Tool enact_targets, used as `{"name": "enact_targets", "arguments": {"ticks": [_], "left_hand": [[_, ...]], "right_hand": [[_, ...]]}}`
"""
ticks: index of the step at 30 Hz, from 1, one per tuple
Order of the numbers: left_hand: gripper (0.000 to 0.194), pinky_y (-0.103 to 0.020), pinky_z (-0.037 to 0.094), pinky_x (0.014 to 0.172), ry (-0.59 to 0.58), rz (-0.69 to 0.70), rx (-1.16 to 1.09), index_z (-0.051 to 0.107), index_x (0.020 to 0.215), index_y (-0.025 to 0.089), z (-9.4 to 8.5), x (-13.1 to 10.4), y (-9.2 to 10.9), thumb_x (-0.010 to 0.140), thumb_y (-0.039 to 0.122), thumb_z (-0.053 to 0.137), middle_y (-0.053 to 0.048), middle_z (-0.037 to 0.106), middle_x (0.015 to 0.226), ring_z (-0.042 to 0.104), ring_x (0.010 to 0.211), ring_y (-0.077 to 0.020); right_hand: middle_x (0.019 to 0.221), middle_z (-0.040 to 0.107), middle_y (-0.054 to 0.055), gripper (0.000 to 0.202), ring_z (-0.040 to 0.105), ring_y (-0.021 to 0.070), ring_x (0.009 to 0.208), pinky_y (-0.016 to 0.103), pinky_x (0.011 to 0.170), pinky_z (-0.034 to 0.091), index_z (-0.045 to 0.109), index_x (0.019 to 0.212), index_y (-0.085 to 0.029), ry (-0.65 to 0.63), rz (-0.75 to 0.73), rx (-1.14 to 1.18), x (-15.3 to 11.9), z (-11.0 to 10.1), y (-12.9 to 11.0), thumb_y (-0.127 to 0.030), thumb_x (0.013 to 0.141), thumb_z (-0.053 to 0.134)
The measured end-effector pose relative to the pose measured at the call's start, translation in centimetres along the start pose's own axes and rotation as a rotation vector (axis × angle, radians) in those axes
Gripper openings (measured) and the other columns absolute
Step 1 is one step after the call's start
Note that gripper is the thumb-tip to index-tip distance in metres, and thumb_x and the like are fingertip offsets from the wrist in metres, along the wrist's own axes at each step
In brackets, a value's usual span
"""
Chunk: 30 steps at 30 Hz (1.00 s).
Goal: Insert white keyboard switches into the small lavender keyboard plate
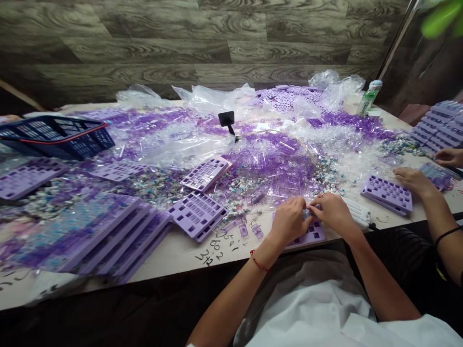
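A purple plastic grid panel with square holes lies at the table's front edge, partly under both hands. My left hand rests over its left side, fingers bent and drawn together toward the middle. Facing it, my right hand has thumb and forefinger pinched close to the left fingertips. Between the hands shows a small clear-looking piece, too small and covered to name. To the left, purple grid panels lie stacked, and loose clear purple plastic pieces lie near them.
Tall stacked purple panels and a blue basket stand at left. Mounds of clear and purple parts cover the middle. A white power strip is beside my right hand. A co-worker's hand is at right, near a green bottle farther back.
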<state>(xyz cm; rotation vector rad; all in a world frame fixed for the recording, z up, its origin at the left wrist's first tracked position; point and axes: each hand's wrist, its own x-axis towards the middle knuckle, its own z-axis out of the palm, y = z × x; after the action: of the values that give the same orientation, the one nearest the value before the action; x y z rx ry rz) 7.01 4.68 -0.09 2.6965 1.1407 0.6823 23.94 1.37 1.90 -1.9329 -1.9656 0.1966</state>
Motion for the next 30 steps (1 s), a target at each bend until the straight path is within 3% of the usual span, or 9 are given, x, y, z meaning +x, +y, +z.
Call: {"name": "enact_targets", "arguments": {"ticks": [5, 9, 13, 18, 20, 23, 30], "left_hand": [[0.026, -0.034, 0.048, 0.072, 0.115, 0.037, 0.001, 0.054, 0.093, 0.022, 0.0, -0.4, -0.4, 0.087, 0.035, 0.074, -0.003, 0.069, 0.087, 0.068, 0.081, -0.0229], [0.024, -0.034, 0.049, 0.076, 0.279, 0.041, -0.073, 0.054, 0.091, 0.022, -0.3, -0.7, -0.8, 0.092, 0.040, 0.069, -0.001, 0.071, 0.086, 0.069, 0.081, -0.0204], [0.023, -0.035, 0.047, 0.078, 0.426, 0.062, -0.023, 0.055, 0.090, 0.022, -0.9, -0.8, -0.2, 0.096, 0.042, 0.065, -0.003, 0.073, 0.090, 0.070, 0.084, -0.0199], [0.011, -0.036, 0.047, 0.083, 0.539, 0.041, 0.077, 0.059, 0.094, 0.021, -1.4, -1.0, 1.4, 0.097, 0.031, 0.062, -0.003, 0.074, 0.092, 0.068, 0.088, -0.0201], [0.010, -0.036, 0.047, 0.087, 0.562, -0.016, 0.078, 0.061, 0.100, 0.021, -1.4, -1.1, 1.7, 0.096, 0.030, 0.062, -0.005, 0.075, 0.101, 0.069, 0.094, -0.0207], [0.025, -0.038, 0.045, 0.098, 0.539, -0.063, 0.121, 0.061, 0.117, 0.018, -1.0, -1.2, 1.9, 0.094, 0.027, 0.063, -0.009, 0.074, 0.115, 0.068, 0.107, -0.0228], [0.030, -0.035, 0.043, 0.102, 0.567, -0.033, 0.255, 0.065, 0.125, 0.020, 0.3, -2.3, 2.3, 0.097, 0.027, 0.062, -0.006, 0.075, 0.120, 0.066, 0.118, -0.0202]], "right_hand": [[0.096, 0.075, 0.007, 0.015, 0.066, 0.0271, 0.099, 0.042, 0.092, 0.045, 0.076, 0.087, -0.025, 0.126, 0.004, 0.114, -0.1, 1.1, -0.2, -0.031, 0.093, 0.064], [0.101, 0.073, 0.009, 0.025, 0.065, 0.0270, 0.100, 0.043, 0.093, 0.048, 0.072, 0.096, -0.022, 0.261, 0.012, 0.426, -0.2, 2.0, -0.6, -0.042, 0.095, 0.057], [0.105, 0.074, 0.009, 0.043, 0.068, 0.0247, 0.090, 0.039, 0.082, 0.054, 0.069, 0.112, -0.021, 0.167, 0.128, 0.756, 0.3, 2.6, -1.6, -0.057, 0.094, 0.055], [0.110, 0.074, 0.008, 0.043, 0.067, 0.0268, 0.106, 0.042, 0.095, 0.052, 0.068, 0.112, -0.022, 0.196, 0.137, 0.903, 0.7, 3.2, -3.3, -0.058, 0.095, 0.052], [0.116, 0.073, 0.008, 0.042, 0.065, 0.0266, 0.112, 0.043, 0.099, 0.050, 0.067, 0.116, -0.022, 0.240, 0.110, 0.954, 0.6, 3.6, -3.8, -0.055, 0.096, 0.051], [0.122, 0.070, 0.008, 0.038, 0.062, 0.0253, 0.117, 0.042, 0.104, 0.046, 0.066, 0.118, -0.022, 0.292, 0.103, 1.036, 0.3, 4.5, -4.0, -0.051, 0.097, 0.050], [0.110, 0.068, 0.004, 0.033, 0.062, 0.0206, 0.095, 0.037, 0.090, 0.049, 0.065, 0.120, -0.024, 0.380, 0.106, 1.082, -0.5, 5.3, -3.8, -0.042, 0.096, 0.048]]}}
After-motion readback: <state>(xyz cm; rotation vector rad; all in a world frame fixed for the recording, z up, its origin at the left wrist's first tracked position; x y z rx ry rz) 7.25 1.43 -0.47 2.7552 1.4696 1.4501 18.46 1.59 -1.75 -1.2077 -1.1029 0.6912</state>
